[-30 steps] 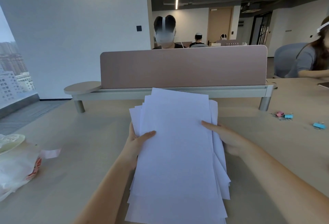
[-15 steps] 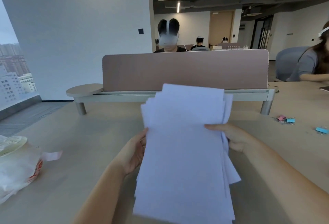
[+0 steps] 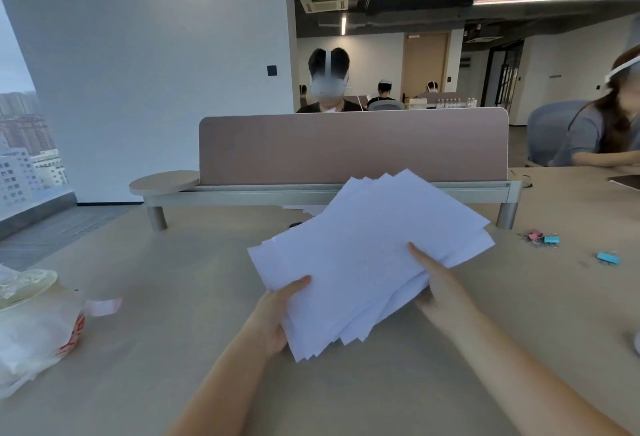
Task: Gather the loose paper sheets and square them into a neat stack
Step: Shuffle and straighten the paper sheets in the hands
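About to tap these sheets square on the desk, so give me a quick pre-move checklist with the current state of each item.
1. Left hand gripping paper sheets: ok.
2. Right hand gripping: ok.
3. Edges aligned: not ok, corners fan out.
4. Desk bare beneath the sheets: cannot tell, hidden.
5. Binder clips away from the sheets: ok.
6. Plastic bag away from the sheets: ok.

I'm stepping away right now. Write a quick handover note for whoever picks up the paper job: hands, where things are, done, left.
Left hand: gripping the near-left edge of the paper sheets, thumb on top.
Right hand: gripping the right edge, fingers on top.
Sheets: all gathered in one bundle, held above the table, turned diagonally, edges fanned and uneven.
Done: gathering.
Left: square the edges, probably by tapping them on the table, then set the stack down.
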